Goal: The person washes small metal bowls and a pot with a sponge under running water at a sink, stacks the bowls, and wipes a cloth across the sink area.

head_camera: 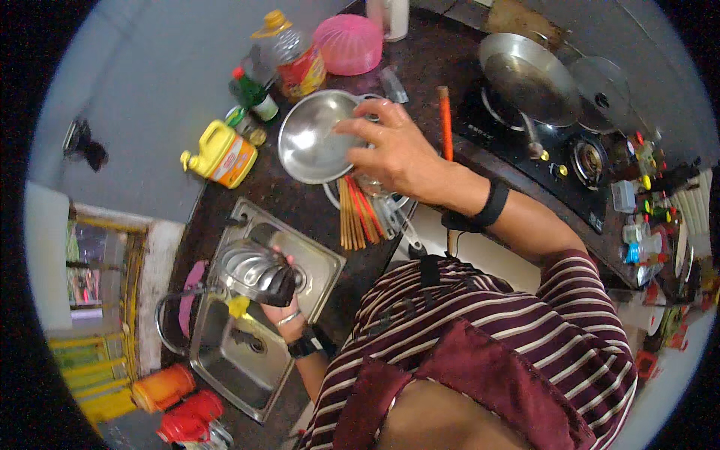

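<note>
Over the divider of the double sink, my left hand [281, 308] grips a shiny fluted metal bowl [256, 275] from below and the side. The bowl is tilted, and most of my fingers are hidden behind it. My right hand [388, 140] is over the right side of a smooth steel bowl [318, 138] on the counter, its fingers spread and curved. Whether the fingertips touch this bowl cannot be told. Beneath and beside it lie a bundle of chopsticks [351, 222] and some metal utensils [388, 216], partly covered by the bowl and my hand.
The stainless sink [332, 270] has a curved faucet [163, 320]. Behind stand a yellow jug [222, 154], a green bottle [259, 98], a large oil bottle [298, 62] and a pink plastic basket [349, 45]. To the right, a wok [526, 79] sits on the gas stove [523, 146].
</note>
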Demonstrator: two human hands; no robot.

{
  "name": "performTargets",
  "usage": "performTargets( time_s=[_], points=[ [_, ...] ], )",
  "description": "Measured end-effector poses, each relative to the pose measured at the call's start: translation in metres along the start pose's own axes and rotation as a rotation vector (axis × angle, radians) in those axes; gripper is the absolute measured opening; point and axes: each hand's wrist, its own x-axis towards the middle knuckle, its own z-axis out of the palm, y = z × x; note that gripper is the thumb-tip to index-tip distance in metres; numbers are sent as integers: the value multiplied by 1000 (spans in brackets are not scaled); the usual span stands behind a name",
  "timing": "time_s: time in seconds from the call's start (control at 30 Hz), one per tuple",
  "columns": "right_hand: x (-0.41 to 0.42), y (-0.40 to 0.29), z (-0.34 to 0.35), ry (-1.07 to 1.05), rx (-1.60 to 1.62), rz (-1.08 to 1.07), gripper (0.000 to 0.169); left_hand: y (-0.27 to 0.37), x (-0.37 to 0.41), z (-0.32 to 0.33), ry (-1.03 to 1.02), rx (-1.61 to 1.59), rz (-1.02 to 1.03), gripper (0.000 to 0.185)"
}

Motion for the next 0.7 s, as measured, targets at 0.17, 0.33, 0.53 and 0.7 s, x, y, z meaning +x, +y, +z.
performTargets(
  time_s=[0.17,0.33,0.53,0.7],
  points=[
    [-25,78,-70,79,-85,160,21,15,2,-18,308,-84,102,41],
    [-98,187,-136,-12,-382,420,18,7,11,-4,600,-209,195,37],
    [-229,308,-148,-769,-911,591,8,-7,16,-18,647,-184,269,32],
    [-285,359,-113,-887,-973,443,12,-17,11,-16,648,42,222,30]
  ],
)
